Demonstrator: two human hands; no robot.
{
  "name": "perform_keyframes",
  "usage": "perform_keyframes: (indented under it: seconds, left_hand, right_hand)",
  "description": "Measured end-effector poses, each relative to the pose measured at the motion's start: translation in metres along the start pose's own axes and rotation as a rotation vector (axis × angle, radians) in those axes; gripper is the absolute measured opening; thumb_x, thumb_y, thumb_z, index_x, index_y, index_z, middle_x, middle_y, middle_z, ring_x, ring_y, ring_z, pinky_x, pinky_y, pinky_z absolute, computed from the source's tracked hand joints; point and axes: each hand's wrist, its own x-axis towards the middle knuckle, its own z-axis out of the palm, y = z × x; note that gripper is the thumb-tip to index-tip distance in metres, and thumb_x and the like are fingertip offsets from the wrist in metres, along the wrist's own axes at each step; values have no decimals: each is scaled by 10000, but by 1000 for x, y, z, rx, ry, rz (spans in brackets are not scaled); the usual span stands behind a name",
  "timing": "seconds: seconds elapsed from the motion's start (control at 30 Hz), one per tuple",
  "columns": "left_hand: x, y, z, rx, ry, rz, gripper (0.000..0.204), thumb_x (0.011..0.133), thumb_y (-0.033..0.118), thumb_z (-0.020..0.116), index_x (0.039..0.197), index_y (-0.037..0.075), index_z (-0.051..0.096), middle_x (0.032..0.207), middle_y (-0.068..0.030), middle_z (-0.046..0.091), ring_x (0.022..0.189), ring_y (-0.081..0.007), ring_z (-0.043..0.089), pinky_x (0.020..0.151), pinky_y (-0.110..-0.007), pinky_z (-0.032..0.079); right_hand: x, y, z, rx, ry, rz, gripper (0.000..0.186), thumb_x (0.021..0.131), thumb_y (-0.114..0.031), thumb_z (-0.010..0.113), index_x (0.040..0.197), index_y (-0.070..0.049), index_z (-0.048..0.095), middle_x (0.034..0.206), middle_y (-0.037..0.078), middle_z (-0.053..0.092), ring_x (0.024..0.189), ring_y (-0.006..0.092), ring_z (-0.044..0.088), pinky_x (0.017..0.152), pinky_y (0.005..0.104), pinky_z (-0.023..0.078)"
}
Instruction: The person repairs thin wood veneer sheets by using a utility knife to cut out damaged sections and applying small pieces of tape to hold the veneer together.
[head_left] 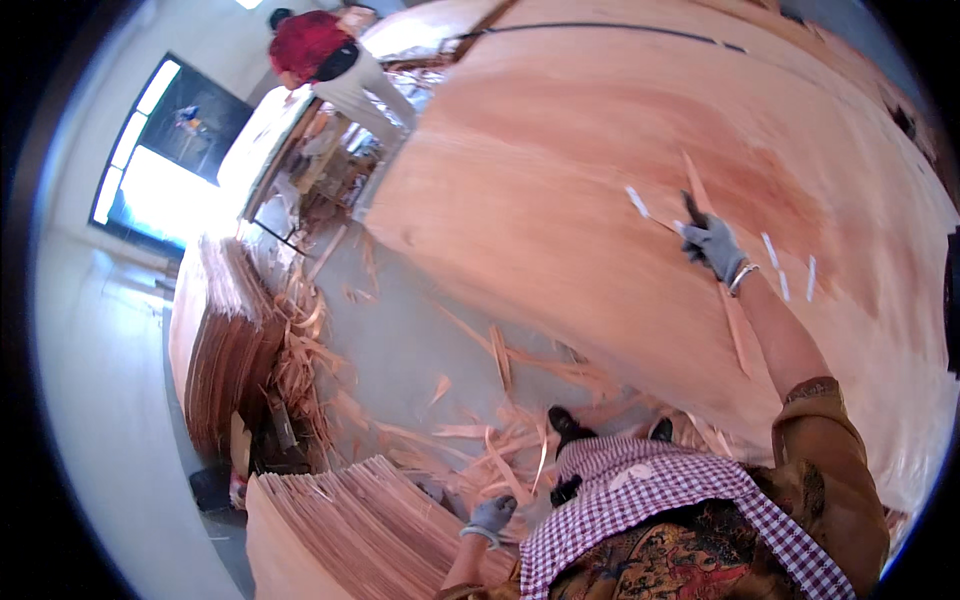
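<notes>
My right hand [712,246], in a grey glove with dark fingertips, reaches over a large reddish-brown veneer sheet [560,170]. One finger stretches forward; the others bend around the end of a white tape strip [680,227]. Beneath this hand, a narrow pointed veneer strip [738,335] lies across the sheet. Short white tape pieces lie on both sides, one to the left [637,202] and others to the right [784,285]. My left hand [492,514], also gloved, is low beside a stack of veneer sheets [350,530]. Its fingers are curled, with nothing visible in them.
Veneer scraps [490,440] litter the grey floor around my feet. Another veneer stack [225,340] stands by the left wall. A person in a red top [310,45] bends over a worktable at the far left. A dark band [600,27] crosses the sheet's far side.
</notes>
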Motion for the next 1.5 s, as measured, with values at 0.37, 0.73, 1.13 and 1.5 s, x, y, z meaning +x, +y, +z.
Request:
perform_keyframes:
  seconds: [0.37, 0.73, 1.13, 1.5]
  left_hand:
    - [53, -164, -89, -61, 131, -60, 356, 877, 404, 474, 1052, 141, 638, 1031, -180, 635, 973, -383, 591, 838, -480, 469]
    - [164, -192, -351, -330, 611, 354, 309, 755, 11, 499, 1007, 89, 661, 1059, -158, 639, 937, -354, 617, 812, -402, 499]
    - [270, -326, -453, 49, 425, 45, 321, 744, 74, 503, 1013, 136, 665, 1038, -176, 626, 934, -366, 611, 835, -430, 488]
    - [351, -448, -477, -504, 147, -326, 358, 854, 186, 533, 1199, 98, 575, 1075, -170, 612, 1025, -298, 585, 910, -386, 451]
  right_hand:
    - [18, 66, -30, -1241, 511, -21, 621, 772, -558, 593, 828, 61, 614, 666, 243, 616, 626, 369, 639, 584, 451, 507]
    - [85, -34, 232, -170, 289, 38, 169, 838, -238, 575, 862, -78, 525, 574, 71, 567, 380, 156, 514, 323, 284, 370]
    - [192, -132, 611, 157, -1381, 345, 351, 902, -144, 567, 1245, -68, 555, 1036, 8, 615, 980, 83, 543, 672, 197, 418]
    - [287, -150, 671, -321, -1540, 316, 504, 948, -239, 534, 1384, -35, 387, 1215, -31, 502, 961, 88, 447, 834, 227, 398]
